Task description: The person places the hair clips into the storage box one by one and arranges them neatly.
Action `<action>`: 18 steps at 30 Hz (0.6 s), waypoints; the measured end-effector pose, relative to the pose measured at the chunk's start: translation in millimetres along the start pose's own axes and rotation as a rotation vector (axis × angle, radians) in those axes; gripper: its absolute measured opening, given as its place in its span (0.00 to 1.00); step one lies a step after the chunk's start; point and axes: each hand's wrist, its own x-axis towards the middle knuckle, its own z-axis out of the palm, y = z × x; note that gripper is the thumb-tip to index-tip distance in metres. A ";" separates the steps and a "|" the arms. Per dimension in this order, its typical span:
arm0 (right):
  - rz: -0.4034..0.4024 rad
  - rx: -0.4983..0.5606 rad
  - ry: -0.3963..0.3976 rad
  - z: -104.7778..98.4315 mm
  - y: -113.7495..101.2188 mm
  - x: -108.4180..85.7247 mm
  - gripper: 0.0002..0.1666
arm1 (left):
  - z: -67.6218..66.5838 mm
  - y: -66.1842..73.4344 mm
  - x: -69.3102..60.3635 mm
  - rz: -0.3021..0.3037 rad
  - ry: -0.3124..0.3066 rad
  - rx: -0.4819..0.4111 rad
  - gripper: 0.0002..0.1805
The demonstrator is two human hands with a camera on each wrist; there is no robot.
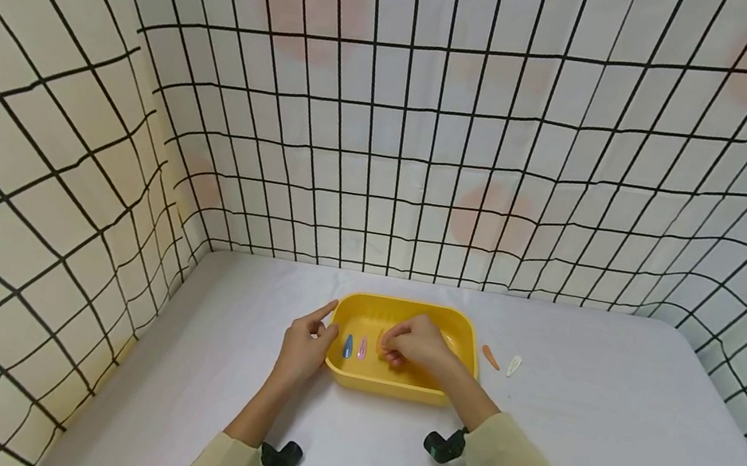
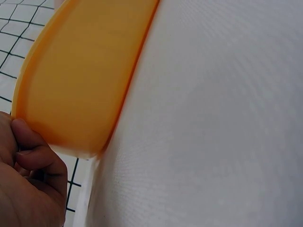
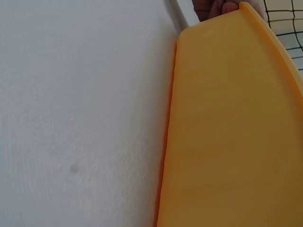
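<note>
Left hand grips the tray, lower centre of frame; right hand, apparently pinching an orange clip, should lay it parallel to the pink clip.

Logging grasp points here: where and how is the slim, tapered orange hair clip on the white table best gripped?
Likely pinch the slim, tapered orange hair clip across its long edges at mid-length, from above: it lies flat, slanting, between the yellow plastic tray and the looped white hair clip.
</note>
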 end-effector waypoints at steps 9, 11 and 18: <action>0.007 -0.016 -0.016 5.1 0.8 -0.4 0.06 | 1.4 -0.8 1.4 -0.003 0.003 -0.003 0.28; 0.010 -0.022 -0.018 6.0 1.0 -0.4 0.05 | 0.9 -0.9 1.6 -0.004 0.004 -0.005 0.28; 0.027 -0.045 -0.009 7.6 2.3 0.3 0.05 | 1.4 -0.9 1.1 -0.001 -0.001 -0.020 0.28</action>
